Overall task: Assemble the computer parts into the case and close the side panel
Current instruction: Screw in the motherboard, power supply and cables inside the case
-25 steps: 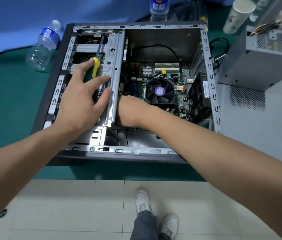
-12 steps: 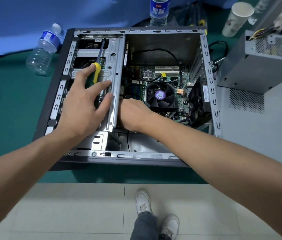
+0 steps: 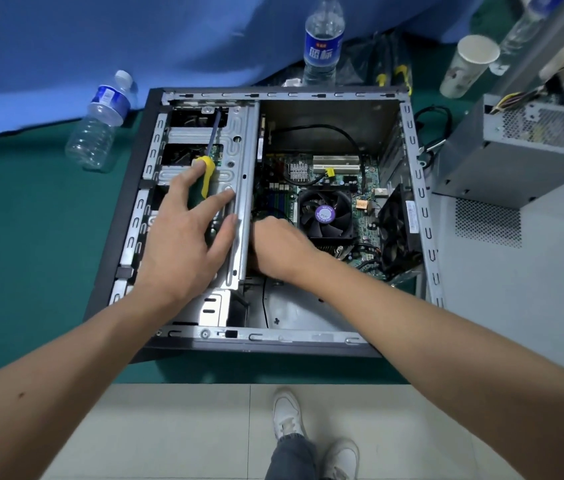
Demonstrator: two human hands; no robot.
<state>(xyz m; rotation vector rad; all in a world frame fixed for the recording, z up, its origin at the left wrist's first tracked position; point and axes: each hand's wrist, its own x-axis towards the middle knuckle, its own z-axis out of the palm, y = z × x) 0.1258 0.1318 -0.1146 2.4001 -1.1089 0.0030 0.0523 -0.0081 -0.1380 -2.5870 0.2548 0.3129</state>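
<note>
A clear water bottle point(image 3: 98, 124) lies on its side on the green mat point(image 3: 31, 237), left of the open computer case point(image 3: 273, 216). The left hand point(image 3: 183, 240) lies flat on the metal drive cage point(image 3: 235, 174), fingers spread and nearly straight; the screwdriver point(image 3: 206, 171) with its yellow and green handle sits under the forefinger and thumb side, shaft pointing away from the person, and I cannot tell whether it is gripped or merely pinned down. The cage runs lengthwise front to back, its right edge just beside the right hand point(image 3: 280, 247), which reaches down beside it with fingers curled out of sight; what they hold, if anything, is hidden. Whatever is fitted next likely lies below that edge, nearer the right hand. Right of it sits the fan point(image 3: 325, 214) with a purple sticker, too small to read. A standing bottle point(image 3: 322, 43) bears a blue label with white characters. The power supply point(image 3: 529, 147) rests outside, well apart, on the loose side panel point(image 3: 515, 289)
</note>
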